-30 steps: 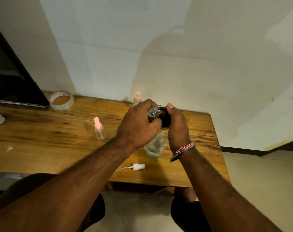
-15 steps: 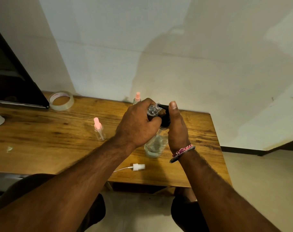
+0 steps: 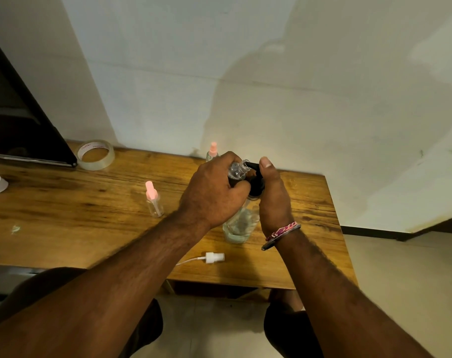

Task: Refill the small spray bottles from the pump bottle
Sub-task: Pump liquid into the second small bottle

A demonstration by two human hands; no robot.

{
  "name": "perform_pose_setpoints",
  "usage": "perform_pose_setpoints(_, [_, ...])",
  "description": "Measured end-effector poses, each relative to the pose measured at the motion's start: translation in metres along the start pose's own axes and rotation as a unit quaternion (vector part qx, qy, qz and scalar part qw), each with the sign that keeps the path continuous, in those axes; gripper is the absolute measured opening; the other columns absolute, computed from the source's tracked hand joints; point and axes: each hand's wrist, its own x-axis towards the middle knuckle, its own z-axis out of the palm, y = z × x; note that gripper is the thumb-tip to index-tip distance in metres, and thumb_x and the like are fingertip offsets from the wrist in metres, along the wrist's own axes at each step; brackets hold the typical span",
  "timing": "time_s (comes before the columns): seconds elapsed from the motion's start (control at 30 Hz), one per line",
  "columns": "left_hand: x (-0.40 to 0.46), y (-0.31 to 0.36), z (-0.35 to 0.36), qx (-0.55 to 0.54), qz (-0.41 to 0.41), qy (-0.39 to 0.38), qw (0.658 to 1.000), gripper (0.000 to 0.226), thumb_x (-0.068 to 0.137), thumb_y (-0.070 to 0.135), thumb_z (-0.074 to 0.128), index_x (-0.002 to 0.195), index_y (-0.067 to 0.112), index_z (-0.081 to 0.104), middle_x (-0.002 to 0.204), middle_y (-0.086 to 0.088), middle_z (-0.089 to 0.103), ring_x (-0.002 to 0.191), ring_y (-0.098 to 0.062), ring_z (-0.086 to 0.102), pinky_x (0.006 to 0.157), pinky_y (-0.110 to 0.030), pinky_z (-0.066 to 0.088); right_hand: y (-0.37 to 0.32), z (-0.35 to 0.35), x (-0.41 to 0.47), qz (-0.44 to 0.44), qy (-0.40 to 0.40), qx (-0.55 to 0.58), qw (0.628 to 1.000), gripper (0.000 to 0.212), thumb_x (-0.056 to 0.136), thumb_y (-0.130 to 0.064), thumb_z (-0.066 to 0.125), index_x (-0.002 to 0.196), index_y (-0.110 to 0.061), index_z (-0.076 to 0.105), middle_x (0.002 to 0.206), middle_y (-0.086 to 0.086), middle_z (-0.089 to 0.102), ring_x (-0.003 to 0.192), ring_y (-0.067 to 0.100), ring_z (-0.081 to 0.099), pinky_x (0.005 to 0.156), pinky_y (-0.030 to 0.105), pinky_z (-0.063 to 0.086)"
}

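In the middle of the frame, the left hand [image 3: 214, 192] curls its fingers around a small clear bottle [image 3: 237, 170] with no top on it. The bottle is tipped so its open neck meets the black pump spout [image 3: 252, 166]. The right hand [image 3: 274, 200] wraps around the black pump head, with the thumb up on top of it. Below both hands, the big clear pump bottle [image 3: 239, 226] stands on the wooden table [image 3: 64, 223].

A white spray top [image 3: 214, 257] with a thin tube lies on the table, lower in the frame, near the front edge. A small bottle with a pink cap [image 3: 153, 200] stands left of the hands. Another pink-capped bottle [image 3: 212, 152] peeks out just above the left hand, by the wall. A roll of clear tape [image 3: 95, 154] sits in the upper left of the table.
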Motion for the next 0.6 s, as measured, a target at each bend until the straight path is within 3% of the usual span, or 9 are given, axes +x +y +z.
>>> perform_pose_setpoints(0.17, [-0.0012,0.0012,0.0002,0.008,-0.008,-0.005,1.0,0.024,0.078,0.028,0.064,0.102,0.029,0.064,0.088,0.009,0.07,0.076,-0.012,0.068,0.062,-0.031,0.057,0.0044,-0.0027,0.0026,0.003,0.02,0.002,1.0,0.048,0.106,-0.037,0.047,0.071,-0.035,0.081,0.077,-0.009,0.076,0.077,0.001,0.069,0.071,0.02,0.053])
perform_pose_setpoints(0.3, [-0.0023,0.0024,-0.0002,0.013,-0.018,-0.005,1.0,0.033,0.075,0.033,0.061,0.107,0.028,0.066,0.091,0.008,0.072,0.079,-0.012,0.069,0.066,-0.036,0.061,0.0046,-0.0027,0.0037,0.002,0.034,0.0,0.999,0.04,0.092,-0.045,0.049,0.073,-0.025,0.079,0.075,-0.005,0.075,0.075,0.003,0.067,0.067,0.019,0.053])
perform_pose_setpoints(0.43, [-0.0034,0.0029,-0.0004,0.017,-0.02,-0.007,1.0,0.033,0.075,0.033,0.061,0.107,0.028,0.067,0.091,0.008,0.072,0.078,-0.012,0.069,0.066,-0.039,0.061,0.0047,-0.0017,0.0027,0.0,0.031,-0.007,1.0,0.039,0.092,-0.045,0.047,0.079,-0.022,0.077,0.076,-0.006,0.076,0.075,0.002,0.069,0.066,0.017,0.053])
perform_pose_setpoints(0.6, [-0.0023,0.0045,-0.0021,0.0,-0.014,-0.01,1.0,0.018,0.081,0.027,0.066,0.098,0.031,0.063,0.085,0.008,0.07,0.072,-0.011,0.067,0.059,-0.027,0.05,0.0005,0.0001,-0.0022,-0.011,0.014,-0.022,1.0,0.048,0.102,-0.049,0.04,0.081,-0.036,0.081,0.088,-0.006,0.079,0.089,0.007,0.074,0.075,0.018,0.055])
